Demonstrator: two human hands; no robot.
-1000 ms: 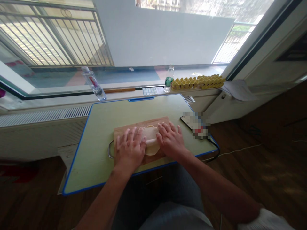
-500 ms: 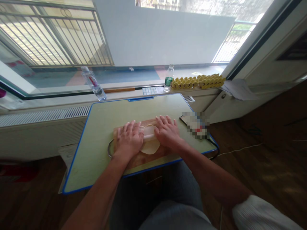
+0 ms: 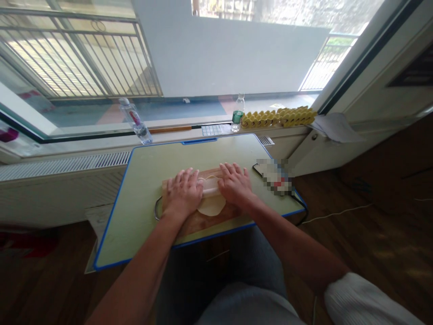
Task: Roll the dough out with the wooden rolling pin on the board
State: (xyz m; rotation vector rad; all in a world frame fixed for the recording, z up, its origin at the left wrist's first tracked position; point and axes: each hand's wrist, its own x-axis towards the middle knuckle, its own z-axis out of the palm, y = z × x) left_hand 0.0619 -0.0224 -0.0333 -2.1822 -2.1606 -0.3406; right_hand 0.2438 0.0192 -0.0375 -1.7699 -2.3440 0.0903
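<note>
Pale green with a blue edge, the worktop (image 3: 142,180) carries a wooden board (image 3: 203,222), whose metal handle (image 3: 156,208) sticks out to the left of my left fingers (image 3: 187,177). From the head view, the pale roller (image 3: 210,190) lies directly between them and my right fingers (image 3: 229,174). Its long axis runs crosswise from one hand to the other, roughly square to the way my fingers point, the right end slightly farther from me. Neither hand is nearer: both cover an end of it, so I cannot see the tips. My fingers are straight and a little spread, laid flat rather than curled round; how hard they press, I cannot tell. Beneath the roller is the dough sheet (image 3: 211,206), most of what shows lying toward my wrists, with only a narrow edge visible beyond, between my fingertips; its sides are partly hidden. I judge that crosswise line to be what matters. Right of my right fingers, well clear of the dough, lies a blurred-out device (image 3: 277,178).
</note>
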